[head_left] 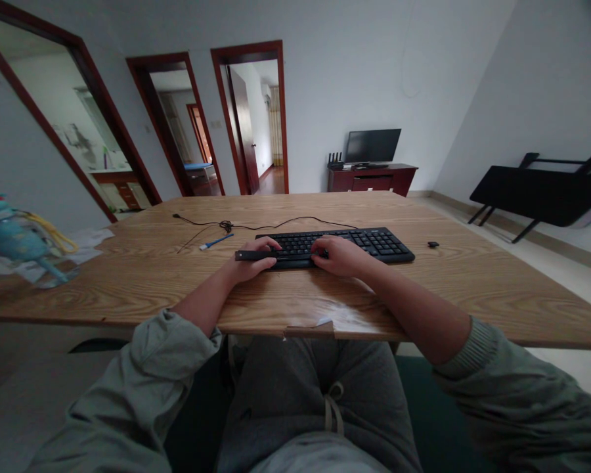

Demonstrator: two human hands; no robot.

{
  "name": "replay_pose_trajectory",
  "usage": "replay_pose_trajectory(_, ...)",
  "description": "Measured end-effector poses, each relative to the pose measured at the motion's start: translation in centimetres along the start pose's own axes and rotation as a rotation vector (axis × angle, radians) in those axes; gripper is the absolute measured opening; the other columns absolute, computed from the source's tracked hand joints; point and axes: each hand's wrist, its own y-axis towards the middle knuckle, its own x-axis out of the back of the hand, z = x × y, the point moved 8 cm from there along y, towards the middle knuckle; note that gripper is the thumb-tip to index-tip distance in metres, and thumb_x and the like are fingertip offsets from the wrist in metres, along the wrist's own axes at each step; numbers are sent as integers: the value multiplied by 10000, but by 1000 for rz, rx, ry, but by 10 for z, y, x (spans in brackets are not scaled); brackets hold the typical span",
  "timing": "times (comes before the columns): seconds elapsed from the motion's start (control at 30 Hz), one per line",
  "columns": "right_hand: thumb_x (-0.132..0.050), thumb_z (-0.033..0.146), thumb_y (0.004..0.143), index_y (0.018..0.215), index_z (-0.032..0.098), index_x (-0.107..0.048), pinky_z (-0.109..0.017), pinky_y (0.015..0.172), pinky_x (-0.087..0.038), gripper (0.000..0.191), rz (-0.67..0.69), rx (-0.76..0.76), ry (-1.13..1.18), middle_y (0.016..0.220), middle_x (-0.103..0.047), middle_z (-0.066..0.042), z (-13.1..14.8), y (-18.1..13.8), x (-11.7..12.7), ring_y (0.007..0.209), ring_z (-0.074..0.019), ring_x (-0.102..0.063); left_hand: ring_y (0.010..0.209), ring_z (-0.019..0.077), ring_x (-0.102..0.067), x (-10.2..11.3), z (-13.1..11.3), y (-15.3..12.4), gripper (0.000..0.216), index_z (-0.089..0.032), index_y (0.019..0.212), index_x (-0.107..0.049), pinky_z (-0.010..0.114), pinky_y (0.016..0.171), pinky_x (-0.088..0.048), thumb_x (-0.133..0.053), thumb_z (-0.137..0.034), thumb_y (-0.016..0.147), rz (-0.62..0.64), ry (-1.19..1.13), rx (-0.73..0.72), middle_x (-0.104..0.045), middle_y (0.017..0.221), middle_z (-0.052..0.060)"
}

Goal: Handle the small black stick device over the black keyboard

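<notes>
A black keyboard (369, 242) lies on the wooden table (473, 282) in front of me. My left hand (253, 261) rests at its left end, fingers wrapped round a slim black bar (245, 255) that sticks out past the keyboard's left edge. On the keys near the middle rests my right hand (339, 256). Its fingers are curled and pressed together, pointing left, and what lies under them is hidden. Both forearms are bare, with grey-green sleeves pushed up.
A thin black cable (276, 225) and a blue pen (217, 242) lie behind the keyboard on the left. A small black object (433, 244) sits to its right. A blue-and-yellow item (20, 240) and papers are at the table's left end. A folded black table (542, 190) leans against the right wall.
</notes>
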Motion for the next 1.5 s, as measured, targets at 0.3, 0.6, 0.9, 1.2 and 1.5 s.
replay_pose_trajectory(0.3, -583, 291, 839, 965, 203, -690, -272, 709, -397, 187, -15, 7, 13, 933, -691, -56, 0, 1, 1, 805, -185, -599, 841, 176, -595, -3, 1, 1, 275, -202, 1043, -626, 304, 740, -466, -584, -313, 795, -3, 1, -14, -665, 966, 20)
replay_pose_trajectory(0.6, -575, 295, 841, 969, 202, -682, -270, 731, -407, 191, -11, 17, 34, 936, -690, -55, -1, 1, -2, 825, -183, -605, 814, 187, -601, -2, -1, 3, 199, -194, 931, -612, 307, 723, -471, -582, -316, 777, -29, -41, 33, -658, 842, 13)
replay_pose_trajectory(0.9, -569, 302, 852, 1003, 206, -685, -268, 747, -413, 214, -3, 2, 25, 970, -692, -55, -1, 2, -3, 834, -179, -606, 790, 178, -604, -5, -12, 14, 159, -196, 862, -629, 305, 733, -478, -580, -336, 804, -90, -21, -34, -661, 825, 19)
replay_pose_trajectory(1.2, -542, 314, 902, 1026, 193, -710, -272, 772, -417, 241, -8, 50, 28, 991, -684, -87, 4, 2, -2, 875, -188, -610, 837, 174, -659, -18, -20, 24, 222, -210, 948, -714, 290, 781, -506, -658, -336, 774, -62, -29, -40, -731, 932, 23)
replay_pose_trajectory(1.5, -561, 344, 888, 1030, 169, -685, -258, 669, -387, 257, -190, 123, 179, 867, -686, -57, 32, 13, 33, 730, -148, -571, 710, 181, -602, -6, -19, 28, 145, -170, 808, -693, 315, 698, -491, -593, -229, 720, -140, 65, 24, -679, 749, 25)
